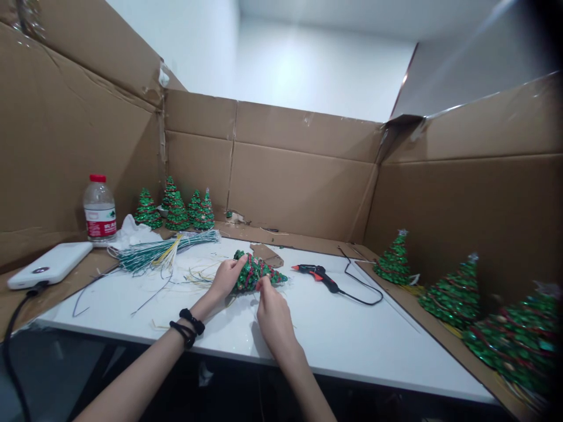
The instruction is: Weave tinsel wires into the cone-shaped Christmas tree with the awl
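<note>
A small green tinsel Christmas tree (257, 274) with red trim lies tilted on its side over the white table (352, 340). My left hand (225, 280), with black bands on the wrist, is closed round the tree's base end. My right hand (273, 313) pinches the tree near its middle, fingers pressed together on the red trim. A piece of brown cardboard (269, 254) lies just behind the tree.
A black and orange glue gun (317, 275) with its cord lies right of the tree. A bundle of green and yellow wires (162, 251), a water bottle (99, 208), a white power bank (50, 264) and several finished trees (176, 208) stand at left. More trees (453, 293) line the right. Cardboard walls (299, 187) surround the table.
</note>
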Available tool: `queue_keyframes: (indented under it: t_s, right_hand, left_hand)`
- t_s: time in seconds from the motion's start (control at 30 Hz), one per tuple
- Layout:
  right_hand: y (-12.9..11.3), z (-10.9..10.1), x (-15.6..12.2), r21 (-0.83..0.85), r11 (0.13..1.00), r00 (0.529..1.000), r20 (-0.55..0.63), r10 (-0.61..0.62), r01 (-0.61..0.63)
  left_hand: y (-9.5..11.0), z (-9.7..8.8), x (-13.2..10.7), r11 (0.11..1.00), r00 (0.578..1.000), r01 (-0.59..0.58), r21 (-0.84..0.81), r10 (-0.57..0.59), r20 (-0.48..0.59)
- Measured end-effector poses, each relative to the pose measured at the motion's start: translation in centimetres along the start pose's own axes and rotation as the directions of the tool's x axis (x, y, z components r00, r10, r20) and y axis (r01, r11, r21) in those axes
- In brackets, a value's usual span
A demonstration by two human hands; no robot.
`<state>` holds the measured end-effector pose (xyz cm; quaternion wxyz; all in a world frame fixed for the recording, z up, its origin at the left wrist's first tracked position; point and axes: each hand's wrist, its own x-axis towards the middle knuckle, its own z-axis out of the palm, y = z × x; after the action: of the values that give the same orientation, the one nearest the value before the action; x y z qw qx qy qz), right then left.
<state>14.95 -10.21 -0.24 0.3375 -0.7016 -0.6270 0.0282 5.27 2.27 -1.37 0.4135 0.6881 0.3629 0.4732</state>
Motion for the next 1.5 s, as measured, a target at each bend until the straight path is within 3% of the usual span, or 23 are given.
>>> queue_keyframes:
  t_s: [0.67, 1.5]
  right_hand:
    - [0.28, 0.03, 0.31, 0.071, 0.997, 1.0, -0.029, -0.012, 0.014]
    - [0.43, 0.29, 0.24, 0.025, 0.999, 0.999, -0.017, -0.029, 0.03]
  left_hand:
    - [0.36, 0.0, 0.09, 0.994, 0.998, -0.061, 0.086, 0.06, 0.008]
    - [0.24, -0.08, 0.09, 0.992, 0.998, -0.069, 0.108, 0.07, -0.001]
